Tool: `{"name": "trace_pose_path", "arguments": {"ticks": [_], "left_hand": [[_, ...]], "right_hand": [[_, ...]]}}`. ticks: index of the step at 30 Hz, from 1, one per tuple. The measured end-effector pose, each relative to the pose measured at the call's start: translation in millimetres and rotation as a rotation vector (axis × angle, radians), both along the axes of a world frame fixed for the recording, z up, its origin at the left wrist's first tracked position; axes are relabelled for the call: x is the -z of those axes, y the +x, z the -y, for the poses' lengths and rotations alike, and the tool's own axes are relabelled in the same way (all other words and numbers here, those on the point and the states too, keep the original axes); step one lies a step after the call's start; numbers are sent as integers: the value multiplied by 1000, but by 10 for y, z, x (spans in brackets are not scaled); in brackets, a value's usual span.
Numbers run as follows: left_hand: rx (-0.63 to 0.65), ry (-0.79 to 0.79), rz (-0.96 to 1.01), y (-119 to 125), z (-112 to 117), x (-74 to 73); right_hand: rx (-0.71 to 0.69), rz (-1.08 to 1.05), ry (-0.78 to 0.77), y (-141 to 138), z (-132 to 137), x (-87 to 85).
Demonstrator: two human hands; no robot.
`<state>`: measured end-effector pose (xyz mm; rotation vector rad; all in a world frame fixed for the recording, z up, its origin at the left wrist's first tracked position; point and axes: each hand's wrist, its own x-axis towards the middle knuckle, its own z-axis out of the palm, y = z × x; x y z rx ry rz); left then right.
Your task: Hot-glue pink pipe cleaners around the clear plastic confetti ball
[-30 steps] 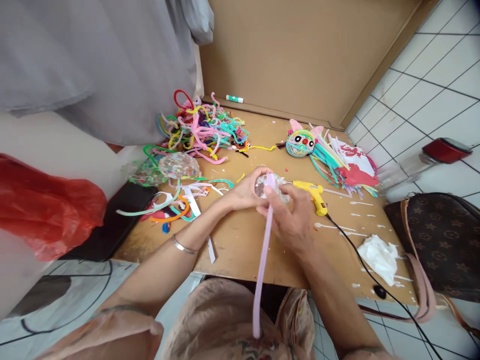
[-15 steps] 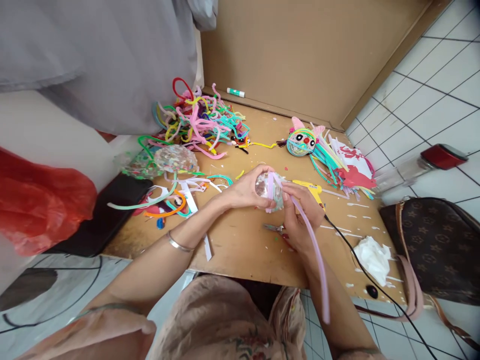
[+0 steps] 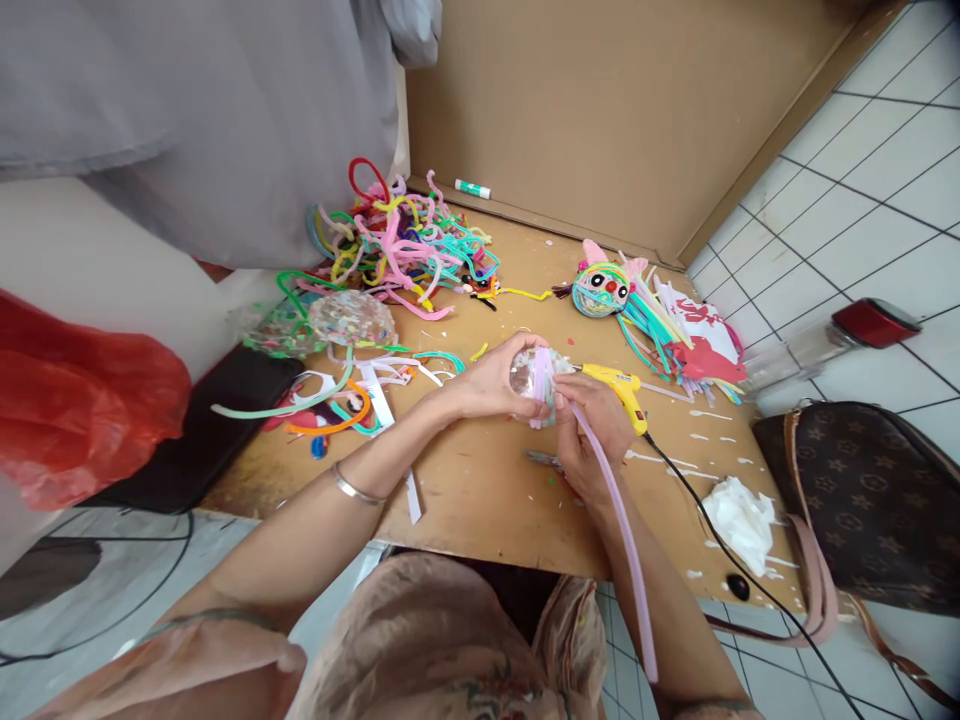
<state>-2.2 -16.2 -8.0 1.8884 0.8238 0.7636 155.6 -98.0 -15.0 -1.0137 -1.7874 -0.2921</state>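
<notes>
My left hand [image 3: 491, 382] is wrapped round a small clear ball [image 3: 529, 371] above the brown board [image 3: 480, 490]. My right hand [image 3: 596, 430] presses a long lilac pipe cleaner [image 3: 615, 500] against the ball; the free end trails down over my right forearm toward my lap. A yellow glue gun [image 3: 615, 385] lies just right of my hands, its black cord [image 3: 697, 510] running to the near right. A finished ball with eyes and a red nose [image 3: 600, 287] sits farther back, with coloured strands beside it.
A tangle of coloured pipe cleaners [image 3: 405, 245] fills the back left. A clear bag of bits [image 3: 341, 320], paper strips [image 3: 375, 385], a white tissue [image 3: 739, 515], a green-capped glue stick [image 3: 471, 189], a brown handbag [image 3: 870, 500] and a red plastic bag [image 3: 82, 410] surround the board.
The lilac pipe cleaner swung from hanging straight down to trailing right along my forearm. My right hand shifted from over the ball to its right side.
</notes>
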Motion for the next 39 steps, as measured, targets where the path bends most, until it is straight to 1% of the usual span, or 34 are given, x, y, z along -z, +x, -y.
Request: {"name": "trace_pose_path", "arguments": {"ticks": [4, 9, 14, 19, 24, 29, 37, 39], "left_hand": [[7, -12, 8, 6, 3, -6], [0, 15, -3, 7, -7, 18], [-3, 29, -9, 9, -13, 31], [-8, 65, -38, 6, -14, 42], [-11, 47, -56, 3, 0, 26], [-8, 38, -31, 15, 3, 22], [-48, 211, -14, 34, 0, 32], [-50, 233, -18, 34, 1, 34]], "right_hand": [[7, 1, 17, -8, -16, -6], [16, 30, 46, -3, -29, 13], [21, 41, 39, 19, -36, 48], [21, 42, 24, 12, -28, 43], [1, 36, 39, 2, -30, 35], [8, 52, 34, -5, -32, 31], [3, 61, 36, 8, -36, 41], [2, 58, 33, 10, -41, 48]]}}
